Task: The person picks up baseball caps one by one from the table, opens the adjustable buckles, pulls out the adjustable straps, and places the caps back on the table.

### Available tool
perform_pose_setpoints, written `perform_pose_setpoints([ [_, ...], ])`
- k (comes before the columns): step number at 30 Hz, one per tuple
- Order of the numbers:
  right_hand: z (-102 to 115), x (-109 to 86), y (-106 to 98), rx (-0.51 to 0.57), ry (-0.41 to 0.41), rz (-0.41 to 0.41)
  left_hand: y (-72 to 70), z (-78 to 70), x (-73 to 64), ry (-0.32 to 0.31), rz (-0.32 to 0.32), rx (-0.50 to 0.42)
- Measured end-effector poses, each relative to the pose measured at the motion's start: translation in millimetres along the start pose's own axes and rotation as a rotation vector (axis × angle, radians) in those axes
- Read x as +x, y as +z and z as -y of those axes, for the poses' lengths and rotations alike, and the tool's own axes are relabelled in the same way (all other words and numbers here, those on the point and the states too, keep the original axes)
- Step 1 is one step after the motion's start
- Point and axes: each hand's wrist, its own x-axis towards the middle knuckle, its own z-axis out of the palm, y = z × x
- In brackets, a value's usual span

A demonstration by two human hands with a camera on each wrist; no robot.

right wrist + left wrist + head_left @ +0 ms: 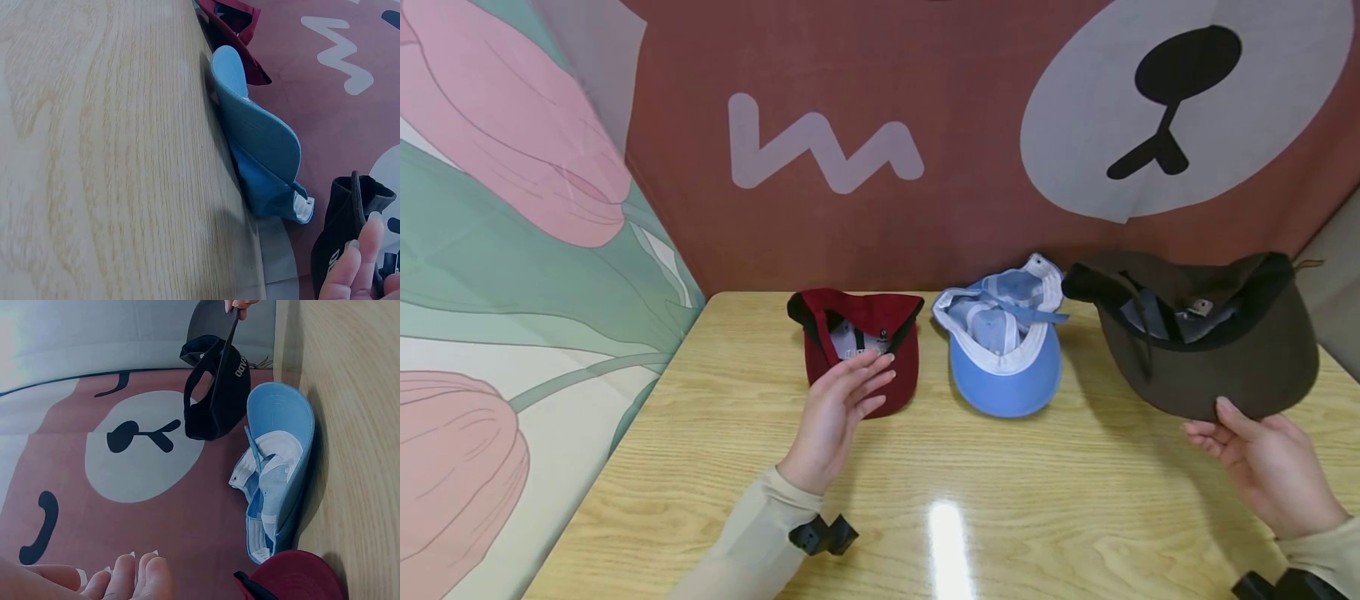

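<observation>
Three baseball caps stand in a row along the back of the table, insides facing up. My right hand (1273, 467) pinches the brim of the dark grey-brown cap (1217, 367) at the right, thumb on top and fingers beneath. That cap is raised and tilted, its shadow falling on the wood. My left hand (838, 408) hovers in front of the dark red cap (902, 375) at the left, fingers extended, overlapping it in the head view. Between them sits the light blue cap (1007, 379) with a white lining; its brim points toward me. In the left wrist view the dark cap (240, 394) shows pale lettering.
The wood-grain table (880, 500) meets a reddish-brown cloth (925, 225) with a bear face right behind the caps. A floral cloth (550, 275) hangs along the left edge. Black wrist devices (823, 535) sit on the sleeves.
</observation>
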Motion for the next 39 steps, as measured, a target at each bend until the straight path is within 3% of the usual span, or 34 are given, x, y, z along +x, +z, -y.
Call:
perform_pose_setpoints([
  [16,-1,4.0,-9,-0.089,0.064,-0.051,-0.4,1.7,-0.5,-0.001,-0.006,0.011],
  [22,-3,5.2,-10,-0.068,0.090,-0.039,-0.7,2.4,0.1,-0.003,-0.011,0.014],
  [31,-4,9.2,-13,-0.041,0.191,-0.069,-0.7,3.3,0.2,-0.012,-0.022,0.012],
  [39,-4,12.5,-12,-0.167,0.198,-0.095,-0.6,3.9,-0.9,-0.017,-0.016,0.012],
])
